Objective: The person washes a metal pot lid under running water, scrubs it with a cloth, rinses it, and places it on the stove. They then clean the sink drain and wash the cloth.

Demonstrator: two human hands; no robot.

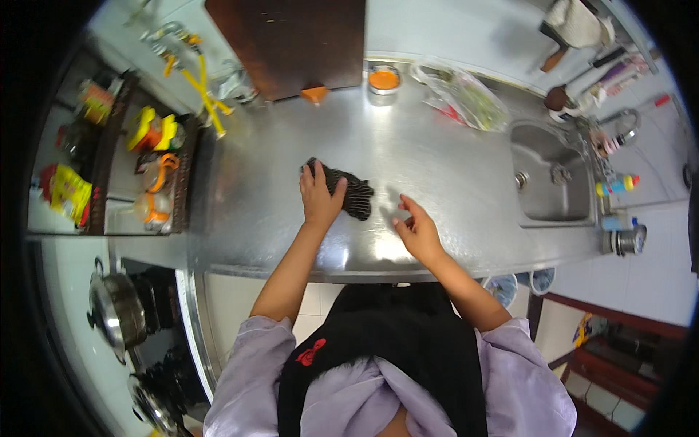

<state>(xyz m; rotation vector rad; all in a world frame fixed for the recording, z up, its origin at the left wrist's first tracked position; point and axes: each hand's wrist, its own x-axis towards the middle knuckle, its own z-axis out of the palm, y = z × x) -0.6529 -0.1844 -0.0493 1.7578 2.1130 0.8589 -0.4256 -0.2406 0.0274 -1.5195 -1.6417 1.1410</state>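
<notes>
My left hand (321,199) is on a crumpled black cloth with thin pale stripes (357,199), on the steel countertop (262,218). Its thumb and fingers span the bunched fabric, and the palm's underside is hidden. Part of the cloth spreads out to the right of the thumb. To the right of the cloth, my right hand (420,232) hovers near the counter's front edge, fingers loosely curled and apart, holding nothing. Its shadow falls on the steel beside the fingertips.
A sink (551,185) is set into the counter at right. Behind stand an orange-topped tub (384,81), a plastic bag of greens (469,101) and a dark board (295,43). Shelves with jars (155,210) flank the left; a lidded pot (117,308) sits lower left.
</notes>
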